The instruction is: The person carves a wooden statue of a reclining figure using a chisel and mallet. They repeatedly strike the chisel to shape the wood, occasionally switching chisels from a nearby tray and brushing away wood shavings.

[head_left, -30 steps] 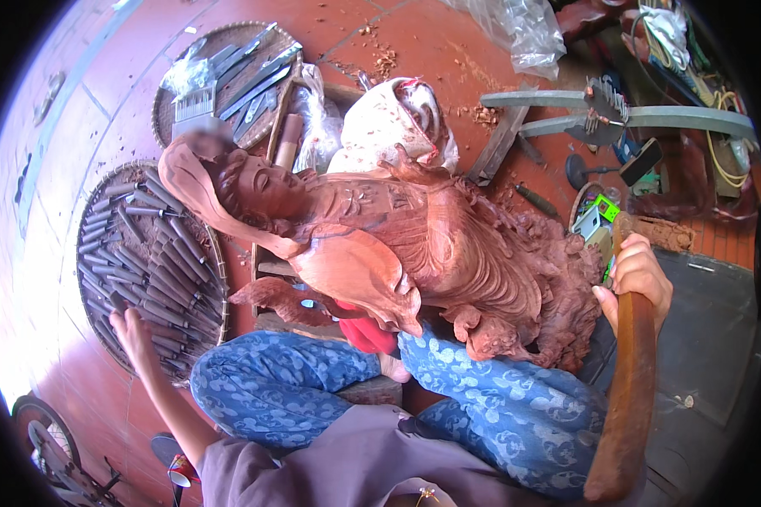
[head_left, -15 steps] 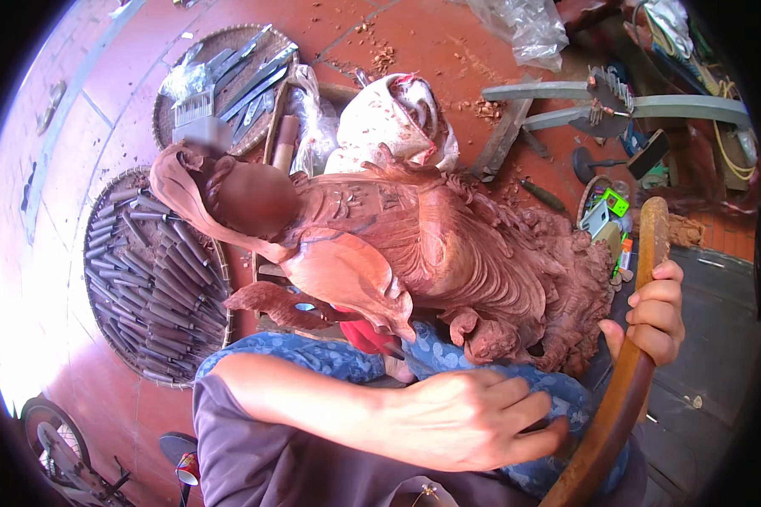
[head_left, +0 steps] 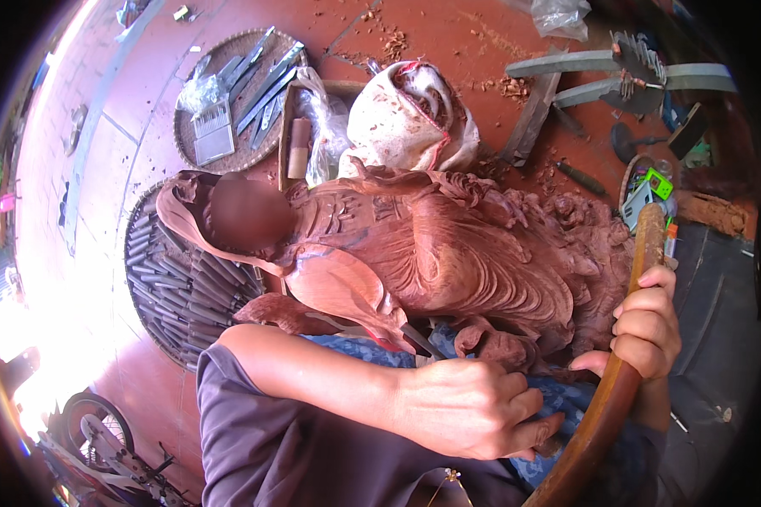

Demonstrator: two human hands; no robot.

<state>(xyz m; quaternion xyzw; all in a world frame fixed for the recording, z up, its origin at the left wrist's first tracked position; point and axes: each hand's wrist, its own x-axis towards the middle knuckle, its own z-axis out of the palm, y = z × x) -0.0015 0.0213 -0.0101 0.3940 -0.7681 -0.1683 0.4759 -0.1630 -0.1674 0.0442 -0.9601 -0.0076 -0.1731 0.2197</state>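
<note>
A reddish-brown carved wooden statue (head_left: pixel 448 253) of a robed figure lies on its back across my lap, head to the left. My left hand (head_left: pixel 478 410) is closed in a fist below its near sleeve. Out of that fist a dark carving chisel (head_left: pixel 423 341) points up and left, its end at the sleeve's lower edge; the fist hides the rest. My right hand (head_left: pixel 648 325), fingers wrapped round, grips the upper part of a long curved wooden bar (head_left: pixel 600 418) beside the statue's base. The bar runs down past the picture's lower edge.
A round basket of many chisels (head_left: pixel 186 287) stands left of the statue. Behind it, another woven tray (head_left: pixel 266 144) holds flat blades and a clear box. A white cloth sack (head_left: pixel 406 118) and metal clamp (head_left: pixel 630 80) lie beyond. Wood shavings litter the red tiles.
The view has shifted, so the surroundings appear farther right. More of the chisel shows beyond my left fist, against the sleeve edge. My right hand keeps its grip on the bar.
</note>
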